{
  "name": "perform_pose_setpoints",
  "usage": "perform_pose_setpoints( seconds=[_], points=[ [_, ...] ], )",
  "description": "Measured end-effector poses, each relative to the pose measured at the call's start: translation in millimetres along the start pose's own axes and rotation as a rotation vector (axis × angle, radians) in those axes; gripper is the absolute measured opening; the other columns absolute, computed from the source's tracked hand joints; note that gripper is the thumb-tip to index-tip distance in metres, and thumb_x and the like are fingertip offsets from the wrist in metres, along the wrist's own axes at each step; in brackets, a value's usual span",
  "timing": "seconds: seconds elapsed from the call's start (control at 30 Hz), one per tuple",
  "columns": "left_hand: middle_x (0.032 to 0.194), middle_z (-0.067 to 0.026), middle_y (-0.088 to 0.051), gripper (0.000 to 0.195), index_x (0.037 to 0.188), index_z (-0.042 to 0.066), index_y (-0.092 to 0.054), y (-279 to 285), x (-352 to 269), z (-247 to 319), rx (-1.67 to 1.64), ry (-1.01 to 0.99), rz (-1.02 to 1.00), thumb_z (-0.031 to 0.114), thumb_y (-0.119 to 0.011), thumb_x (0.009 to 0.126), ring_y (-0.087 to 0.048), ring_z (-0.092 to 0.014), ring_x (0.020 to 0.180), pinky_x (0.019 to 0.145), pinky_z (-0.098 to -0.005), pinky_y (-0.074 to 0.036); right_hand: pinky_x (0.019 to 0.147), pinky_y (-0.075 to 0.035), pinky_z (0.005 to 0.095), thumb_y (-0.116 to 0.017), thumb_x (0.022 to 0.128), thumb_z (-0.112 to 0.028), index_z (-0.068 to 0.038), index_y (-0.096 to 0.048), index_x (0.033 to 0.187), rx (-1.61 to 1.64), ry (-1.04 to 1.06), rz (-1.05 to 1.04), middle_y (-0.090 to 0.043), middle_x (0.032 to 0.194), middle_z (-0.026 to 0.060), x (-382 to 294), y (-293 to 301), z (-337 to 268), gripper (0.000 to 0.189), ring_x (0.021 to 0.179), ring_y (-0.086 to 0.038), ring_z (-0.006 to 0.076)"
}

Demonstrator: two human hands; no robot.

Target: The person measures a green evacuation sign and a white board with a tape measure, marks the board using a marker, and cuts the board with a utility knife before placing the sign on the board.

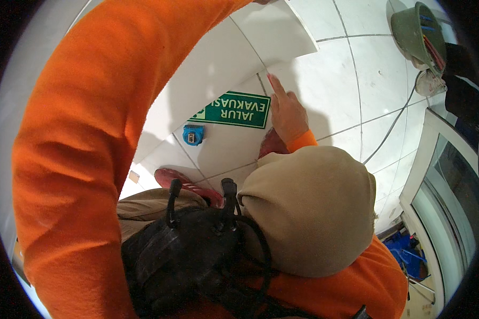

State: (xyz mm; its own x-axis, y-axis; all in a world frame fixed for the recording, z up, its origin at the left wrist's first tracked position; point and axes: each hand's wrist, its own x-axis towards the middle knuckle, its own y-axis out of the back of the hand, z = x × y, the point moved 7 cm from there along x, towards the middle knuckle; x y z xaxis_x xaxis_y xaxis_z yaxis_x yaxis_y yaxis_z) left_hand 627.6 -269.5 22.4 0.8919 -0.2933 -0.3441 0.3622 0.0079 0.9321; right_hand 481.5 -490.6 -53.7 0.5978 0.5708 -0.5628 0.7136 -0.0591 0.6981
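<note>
A large pale sheet or panel (207,60) spans the upper middle over the tiled floor, its lower edge slanting across a green sign (247,117) with pale lettering, upside down to me. My right hand (289,111) is low over the floor by the sign's right end, index finger extended towards the sheet's edge. A slim red object (269,78) shows at that fingertip; most of it is hidden. My left arm reaches up the left side, and only a sliver of my left hand (263,1) shows at the top rim, near the sheet. A blue tape measure (193,134) lies below the sign.
An olive-green bucket (407,32) holding red and blue items is at the upper right, with a dark cable (395,119) on the floor nearby. A white-framed glass door (419,159) is at right, blue items (405,255) beside it. My bent knee (311,207) and red shoe (183,185) are close.
</note>
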Motion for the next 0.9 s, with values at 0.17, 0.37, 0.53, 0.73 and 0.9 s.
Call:
perform_pose_setpoints(
  seconds=[0.17, 0.37, 0.53, 0.73, 0.9],
  points=[
    [0.114, -0.016, -0.071, 0.031, 0.118, 0.009, -0.07, 7, -3, -3, 0.043, 0.016, -0.089, 0.007, -0.055, 0.091, -0.066, -0.033, 0.109, 0.093, -0.0446, -0.052, 0.09, -0.053, 0.0526, -0.046, 0.102, -0.022, -0.026, -0.035, 0.151, 0.126, -0.059, 0.027, -0.061, 0.114, 0.0237, -41, 1, 43, 0.051, 0.099, -0.065, 0.0431],
    [0.116, -0.0168, -0.069, 0.032, 0.12, 0.008, -0.067, 64, -53, -25, -0.215, 0.011, 0.757, 0.026, -0.059, 0.094, -0.063, -0.038, 0.112, 0.098, -0.0467, -0.049, 0.09, -0.053, 0.0477, -0.056, 0.095, -0.02, -0.019, -0.046, 0.145, 0.227, 0.046, 0.335, -0.062, 0.121, 0.0166, -45, -5, 49, 0.051, 0.108, -0.063, 0.0377],
    [0.106, -0.0182, -0.069, 0.031, 0.115, 0.003, -0.066, -105, -328, -47, -0.612, 0.641, -0.143, 0.027, -0.061, 0.096, -0.065, -0.034, 0.099, 0.093, -0.0438, -0.049, 0.09, -0.052, 0.0465, -0.064, 0.085, -0.009, -0.014, -0.051, 0.14, 0.045, 0.076, 0.482, -0.063, 0.119, 0.0174, -30, 21, 75, 0.057, 0.108, -0.062, 0.0368],
    [0.119, -0.017, -0.057, 0.059, 0.129, -0.001, -0.05, -358, -647, 137, -2.3, 2.029, 0.108, 0.05, -0.05, 0.101, -0.058, -0.033, 0.106, 0.094, -0.0477, -0.051, 0.091, -0.05, 0.0426, -0.064, 0.079, -0.008, -0.008, -0.059, 0.133, 0.015, 0.409, 0.356, -0.068, 0.109, 0.0179, -5, 22, 51, 0.055, 0.107, -0.062, 0.0384],
    [0.13, -0.0233, -0.052, 0.067, 0.138, -0.005, -0.042, -387, -571, 183, -2.475, 1.975, 1.255, 0.049, -0.053, 0.1, -0.056, -0.035, 0.12, 0.106, -0.0486, -0.048, 0.09, -0.05, 0.0437, -0.064, 0.079, -0.009, -0.008, -0.059, 0.133, -0.127, 0.488, 0.325, -0.067, 0.11, 0.0187, 7, 21, 45, 0.054, 0.107, -0.062, 0.0391]
  ],
)
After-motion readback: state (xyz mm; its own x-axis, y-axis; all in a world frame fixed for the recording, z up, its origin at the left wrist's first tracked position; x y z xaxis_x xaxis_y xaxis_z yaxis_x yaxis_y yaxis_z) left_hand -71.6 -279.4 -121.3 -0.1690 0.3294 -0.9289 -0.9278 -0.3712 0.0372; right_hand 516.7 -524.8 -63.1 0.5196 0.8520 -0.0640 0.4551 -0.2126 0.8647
